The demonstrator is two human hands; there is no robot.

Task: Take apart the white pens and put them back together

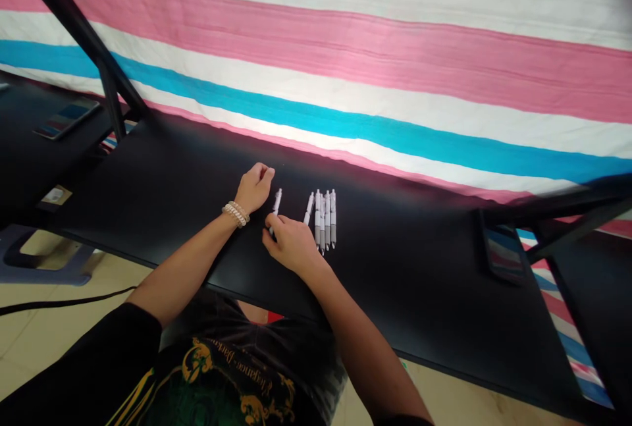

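My right hand [291, 241] grips the lower part of a white pen [278, 199], whose upper end points away from me. Beside it, up and to the left, my left hand [254, 187] is closed above the black table, a beaded bracelet on its wrist; whether anything is inside its fingers is hidden. Several white pens with grey grips [326, 218] lie side by side just right of my right hand, tips toward me. One more white pen [309, 207] lies at their left, slightly tilted, its lower part hidden behind my right hand.
The black table [419, 268] has a dark phone [502, 251] near its right end. Another phone [68, 118] lies on a neighbouring table at left. A striped curtain [345, 77] hangs behind, with black metal bars at both sides. A grey stool [44, 268] stands lower left.
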